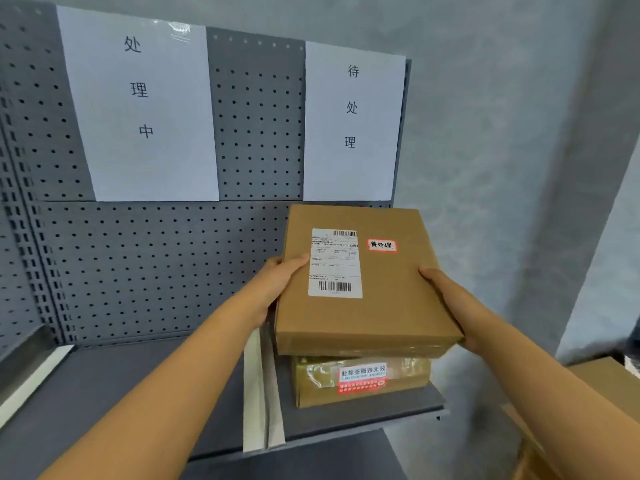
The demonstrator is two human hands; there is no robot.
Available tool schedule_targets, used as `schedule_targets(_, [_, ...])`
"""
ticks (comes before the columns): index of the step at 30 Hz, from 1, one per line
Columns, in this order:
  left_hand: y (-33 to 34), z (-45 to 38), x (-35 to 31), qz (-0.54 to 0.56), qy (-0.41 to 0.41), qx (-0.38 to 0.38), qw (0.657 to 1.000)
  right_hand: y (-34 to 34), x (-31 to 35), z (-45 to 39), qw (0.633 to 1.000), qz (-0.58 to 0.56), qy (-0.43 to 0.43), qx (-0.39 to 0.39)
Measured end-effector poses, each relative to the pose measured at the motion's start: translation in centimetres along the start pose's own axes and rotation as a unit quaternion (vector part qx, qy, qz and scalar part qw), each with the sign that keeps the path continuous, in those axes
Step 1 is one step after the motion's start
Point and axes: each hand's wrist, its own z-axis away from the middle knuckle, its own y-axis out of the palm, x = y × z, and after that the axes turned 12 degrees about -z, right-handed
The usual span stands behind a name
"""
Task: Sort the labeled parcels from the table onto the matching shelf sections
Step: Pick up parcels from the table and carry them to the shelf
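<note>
shipping label (335,263) print too small, lower parcel (360,381) mostly hidden, fingers underneath

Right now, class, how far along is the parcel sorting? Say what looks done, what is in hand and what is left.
Done: one taped parcel already lies on the shelf below the 待处理 sign. In hand: both hands, left and right, hold a brown box with a 待处理 sticker just above that parcel. Left: setting it down; the section under the 处理中 sign shows no parcels.
</note>
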Motion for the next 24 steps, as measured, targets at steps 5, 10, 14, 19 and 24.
schedule_targets(5, [1.2,-0.5,0.8,0.018,-0.015,-0.036,0.999,-0.8,0.0,-2.8,0.999,0.020,0.006,0.043])
schedule_targets(10, [0.5,-1.2,0.9,0.022,-0.011,-0.060,0.998,-0.1,-0.3,-4.5,0.997,0.038,0.001,0.064])
schedule_targets(14, [0.7,-1.9,1.0,0.009,-0.023,-0.052,0.998,0.1,0.0,-5.2,0.996,0.052,0.009,0.068])
schedule_targets(19, [2.0,-2.5,2.2,0.000,-0.050,-0.024,0.998,-0.6,0.1,-6.0,0.994,0.070,0.061,0.058])
schedule_targets(24, [2.7,-3.2,2.8,0.017,-0.077,-0.014,0.997,-0.9,-0.3,-7.3,0.991,0.074,0.107,0.043])
